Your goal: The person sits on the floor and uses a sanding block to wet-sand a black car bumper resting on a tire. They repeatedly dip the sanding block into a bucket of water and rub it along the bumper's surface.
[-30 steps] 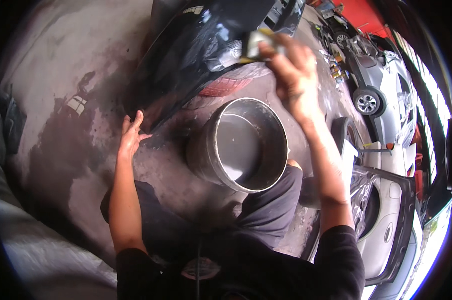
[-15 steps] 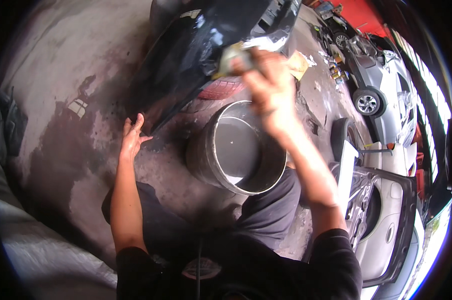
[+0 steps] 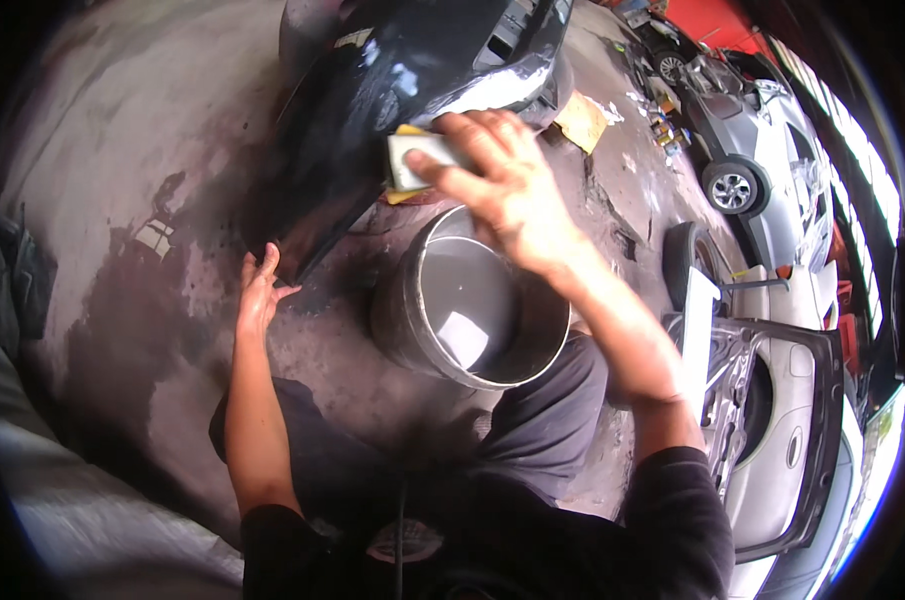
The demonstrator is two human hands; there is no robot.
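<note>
A black car bumper (image 3: 337, 130) with a wet, shiny surface stretches across the upper middle. My right hand (image 3: 512, 185) grips a pale sanding block (image 3: 412, 163) with yellow sandpaper showing along its edges. The block is over the bumper's near side; whether it touches the surface I cannot tell. Down at the bumper's lower left end, my left hand (image 3: 258, 295) is open, fingers apart, close to the edge. Below my right hand stands a dark bucket (image 3: 402, 325) of greyish water between my legs, with a bright patch on the water.
Reddish material shows under the bumper. A piece of yellowish cardboard (image 3: 580, 122) lies on the floor beyond. To the right are a tyre (image 3: 684, 262), a detached car door (image 3: 787, 440) and a silver car (image 3: 762, 135). A grey sheet (image 3: 82, 480) covers the lower left.
My right hand has moved left and slightly down with the sanding block. A bright patch now shows on the bucket's water. My left hand stays near the bumper's edge.
</note>
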